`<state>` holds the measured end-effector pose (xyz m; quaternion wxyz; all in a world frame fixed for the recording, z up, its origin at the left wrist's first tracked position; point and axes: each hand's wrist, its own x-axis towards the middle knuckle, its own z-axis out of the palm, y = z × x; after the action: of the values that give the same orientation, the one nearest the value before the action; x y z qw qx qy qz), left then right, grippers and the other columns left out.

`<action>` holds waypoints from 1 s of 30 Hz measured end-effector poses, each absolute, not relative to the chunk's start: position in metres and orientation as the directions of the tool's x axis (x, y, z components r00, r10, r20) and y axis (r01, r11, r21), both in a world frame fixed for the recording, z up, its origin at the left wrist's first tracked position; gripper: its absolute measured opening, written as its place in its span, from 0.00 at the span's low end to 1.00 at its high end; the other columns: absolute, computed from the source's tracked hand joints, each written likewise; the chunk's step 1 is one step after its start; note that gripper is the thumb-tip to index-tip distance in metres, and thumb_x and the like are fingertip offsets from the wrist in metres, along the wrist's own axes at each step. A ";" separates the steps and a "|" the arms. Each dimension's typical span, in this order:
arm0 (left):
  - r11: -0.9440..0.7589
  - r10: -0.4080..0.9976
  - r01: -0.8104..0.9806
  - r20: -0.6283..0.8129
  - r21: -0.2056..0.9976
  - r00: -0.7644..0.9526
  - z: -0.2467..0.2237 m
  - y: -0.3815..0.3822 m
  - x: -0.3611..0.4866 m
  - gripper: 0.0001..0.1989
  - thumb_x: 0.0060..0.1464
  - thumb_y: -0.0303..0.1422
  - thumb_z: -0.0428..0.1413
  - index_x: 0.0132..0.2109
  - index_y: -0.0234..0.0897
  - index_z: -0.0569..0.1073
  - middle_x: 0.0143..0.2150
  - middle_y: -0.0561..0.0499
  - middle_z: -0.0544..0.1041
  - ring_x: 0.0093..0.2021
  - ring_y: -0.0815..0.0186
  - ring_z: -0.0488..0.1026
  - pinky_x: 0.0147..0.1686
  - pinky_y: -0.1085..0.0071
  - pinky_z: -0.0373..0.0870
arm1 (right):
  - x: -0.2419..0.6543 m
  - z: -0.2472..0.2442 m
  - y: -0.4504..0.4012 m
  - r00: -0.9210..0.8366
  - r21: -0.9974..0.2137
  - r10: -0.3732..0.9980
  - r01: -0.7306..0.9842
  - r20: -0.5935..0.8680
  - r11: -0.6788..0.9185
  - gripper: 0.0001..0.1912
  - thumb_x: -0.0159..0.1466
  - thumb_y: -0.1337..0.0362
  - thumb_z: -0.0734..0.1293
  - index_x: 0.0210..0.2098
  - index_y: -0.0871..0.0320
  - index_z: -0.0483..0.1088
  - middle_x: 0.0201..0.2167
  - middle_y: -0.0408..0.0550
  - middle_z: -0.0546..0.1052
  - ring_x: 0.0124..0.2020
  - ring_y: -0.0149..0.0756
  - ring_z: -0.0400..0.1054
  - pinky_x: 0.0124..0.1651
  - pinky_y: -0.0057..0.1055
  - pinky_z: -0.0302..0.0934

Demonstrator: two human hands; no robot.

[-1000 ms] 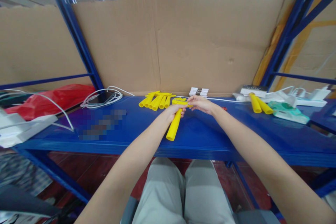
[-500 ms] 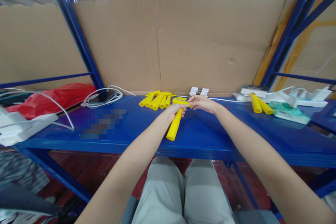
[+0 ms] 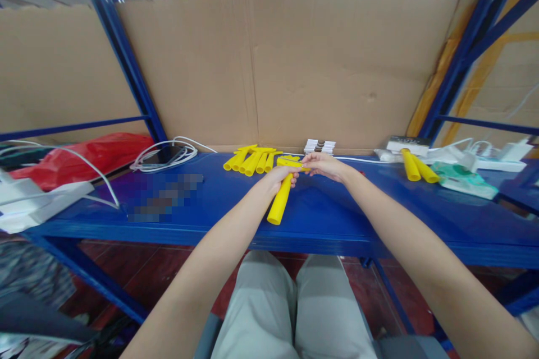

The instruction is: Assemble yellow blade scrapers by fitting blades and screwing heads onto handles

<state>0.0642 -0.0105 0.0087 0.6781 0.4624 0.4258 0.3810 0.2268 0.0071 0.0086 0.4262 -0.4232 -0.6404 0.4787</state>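
My left hand (image 3: 285, 175) is wrapped round a yellow tube-shaped piece (image 3: 279, 204), whose round end points down toward the front of the blue table (image 3: 236, 230). The top of the piece is wider and flat and shows above my fingers. My right hand (image 3: 322, 166) reaches in from the right, its fingers closed on the right side of that top. Whether those fingers hold a further small part is too small to tell. Behind and left of my hands lies a row of several yellow tubes (image 3: 251, 162).
White strips (image 3: 319, 147) stand at the back behind my right hand. Further right are two yellow tubes (image 3: 410, 165), a small box (image 3: 407, 145), a green packet (image 3: 463, 179) and a power strip. On the left are a coiled white cable (image 3: 164, 158), a red bag (image 3: 90, 158) and a blurred-out patch.
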 end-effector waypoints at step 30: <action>0.287 0.912 -0.134 -0.228 0.948 0.342 0.010 -0.010 0.065 0.08 0.57 0.19 0.49 0.30 0.32 0.67 0.15 0.58 0.62 0.11 0.77 0.56 0.13 0.80 0.54 | 0.224 0.001 0.014 -0.276 -0.959 0.943 0.162 0.184 0.234 0.11 0.51 0.71 0.73 0.29 0.56 0.66 0.24 0.41 0.74 0.24 0.27 0.66 0.29 0.25 0.61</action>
<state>0.0651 -0.0105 0.0096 0.6800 0.4567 0.4258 0.3844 0.2243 0.0145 0.0012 0.4306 -0.4205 -0.6571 0.4538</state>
